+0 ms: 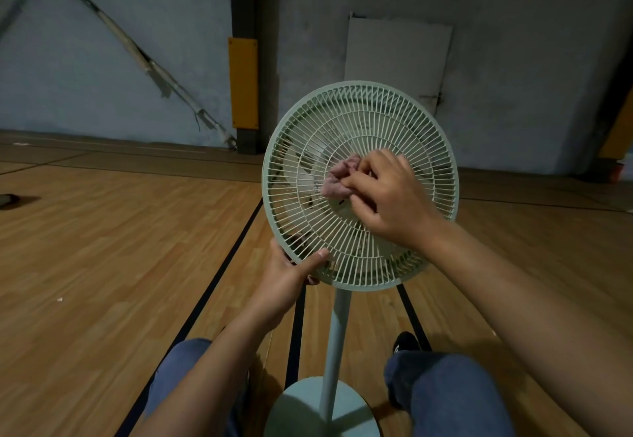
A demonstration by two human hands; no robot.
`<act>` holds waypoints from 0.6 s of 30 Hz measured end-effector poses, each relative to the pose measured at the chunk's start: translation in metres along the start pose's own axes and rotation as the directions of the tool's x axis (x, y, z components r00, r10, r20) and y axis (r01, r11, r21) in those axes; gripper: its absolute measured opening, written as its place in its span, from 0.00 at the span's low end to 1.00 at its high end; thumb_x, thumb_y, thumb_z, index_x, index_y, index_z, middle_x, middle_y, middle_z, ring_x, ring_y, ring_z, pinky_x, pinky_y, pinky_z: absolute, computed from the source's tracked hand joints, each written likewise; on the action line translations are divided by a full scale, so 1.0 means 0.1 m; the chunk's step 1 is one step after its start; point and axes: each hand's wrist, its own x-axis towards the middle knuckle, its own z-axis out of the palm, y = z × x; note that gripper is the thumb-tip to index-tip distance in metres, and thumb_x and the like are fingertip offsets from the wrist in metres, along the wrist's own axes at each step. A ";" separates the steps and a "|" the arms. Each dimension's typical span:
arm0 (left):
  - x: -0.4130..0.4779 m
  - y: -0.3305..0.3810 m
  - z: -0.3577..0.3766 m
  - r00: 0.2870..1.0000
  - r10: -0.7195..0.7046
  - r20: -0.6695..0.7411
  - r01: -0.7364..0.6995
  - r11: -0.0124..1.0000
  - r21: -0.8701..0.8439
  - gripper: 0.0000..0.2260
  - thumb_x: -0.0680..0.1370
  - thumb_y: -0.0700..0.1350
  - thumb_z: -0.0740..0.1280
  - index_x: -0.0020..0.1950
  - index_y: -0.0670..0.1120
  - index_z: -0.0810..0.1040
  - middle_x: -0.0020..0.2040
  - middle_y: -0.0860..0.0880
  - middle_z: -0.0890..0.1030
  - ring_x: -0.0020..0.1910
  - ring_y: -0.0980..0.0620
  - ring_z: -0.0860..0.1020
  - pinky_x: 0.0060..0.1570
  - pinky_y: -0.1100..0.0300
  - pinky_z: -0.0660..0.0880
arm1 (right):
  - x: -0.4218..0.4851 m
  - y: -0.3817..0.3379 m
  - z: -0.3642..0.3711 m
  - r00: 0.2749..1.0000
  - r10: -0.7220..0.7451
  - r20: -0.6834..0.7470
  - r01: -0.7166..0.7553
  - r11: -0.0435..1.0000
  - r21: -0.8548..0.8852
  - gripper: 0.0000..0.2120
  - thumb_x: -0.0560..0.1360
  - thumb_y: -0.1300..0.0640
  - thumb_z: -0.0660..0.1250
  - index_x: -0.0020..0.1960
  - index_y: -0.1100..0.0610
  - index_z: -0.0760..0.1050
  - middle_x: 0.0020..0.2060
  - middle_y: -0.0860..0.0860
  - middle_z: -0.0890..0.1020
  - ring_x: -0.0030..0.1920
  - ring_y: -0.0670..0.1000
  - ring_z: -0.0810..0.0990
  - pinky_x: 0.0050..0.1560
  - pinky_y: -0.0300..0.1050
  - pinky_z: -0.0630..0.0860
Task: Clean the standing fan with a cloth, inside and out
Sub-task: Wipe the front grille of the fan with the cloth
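- At the far left edge a dark object (8,199) lies on the wooden floor (102,248), too small to identify.
- On the wall behind, a diagonal brace (137,49) runs down toward a dark column carrying a yellow pad (243,83).
- The left forearm reaches up from the lower left, above the left knee in blue jeans (178,364). The left hand (291,279) has its grip clamped on the lower-left rim of the fan's cage, thumb lying across the front wires, the other fingers hidden behind the rim.
- The standing fan (359,183), pale green, stands on the floor directly in front of the seated person, between the knees; its pole (337,340) drops to a round base (318,409). The front grille is tilted up toward the camera.
- A bunched pinkish cloth (339,179) sits against the grille near its centre.
- The right hand (390,197) comes in from the lower right, wrist bent, back of the hand toward the camera, fingers curled and pinching the cloth onto the wires.
- A pale panel (397,56) leans on the wall behind the fan.
- A black shoe (406,340) shows by the right knee.
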 end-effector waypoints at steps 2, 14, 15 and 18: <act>0.03 0.01 0.03 1.000 0.005 -0.005 -0.005 0.999 -0.040 0.35 0.77 0.49 0.80 0.76 0.54 0.63 0.67 0.47 0.82 0.59 0.49 0.87 0.57 0.50 0.86 | -0.05 0.07 -0.05 1.000 0.018 0.013 -0.018 1.000 0.002 0.08 0.79 0.55 0.67 0.54 0.58 0.80 0.48 0.51 0.70 0.51 0.52 0.69 0.51 0.52 0.71; 0.16 0.17 0.22 0.974 0.026 -0.224 -0.068 0.981 -0.180 0.39 0.66 0.57 0.83 0.73 0.55 0.70 0.64 0.48 0.85 0.59 0.48 0.88 0.60 0.39 0.85 | 0.27 -0.16 0.04 0.998 -0.021 0.055 0.019 0.999 0.039 0.11 0.80 0.59 0.69 0.62 0.59 0.79 0.54 0.56 0.79 0.54 0.56 0.76 0.57 0.51 0.74; 0.15 0.18 0.22 0.974 0.029 -0.224 -0.069 0.982 -0.174 0.39 0.66 0.57 0.83 0.73 0.55 0.71 0.63 0.49 0.85 0.59 0.48 0.88 0.60 0.39 0.85 | 0.35 -0.22 0.07 0.998 -0.042 0.037 0.041 0.998 0.046 0.10 0.80 0.60 0.69 0.61 0.59 0.79 0.52 0.56 0.79 0.52 0.56 0.76 0.55 0.49 0.72; 0.12 0.19 0.24 0.975 0.031 -0.221 -0.066 0.986 -0.151 0.35 0.67 0.56 0.82 0.71 0.56 0.71 0.63 0.48 0.85 0.58 0.48 0.88 0.60 0.40 0.85 | 0.61 -0.39 0.13 0.996 -0.085 -0.013 0.086 0.995 0.046 0.09 0.79 0.61 0.72 0.58 0.60 0.80 0.51 0.57 0.78 0.50 0.56 0.75 0.52 0.46 0.65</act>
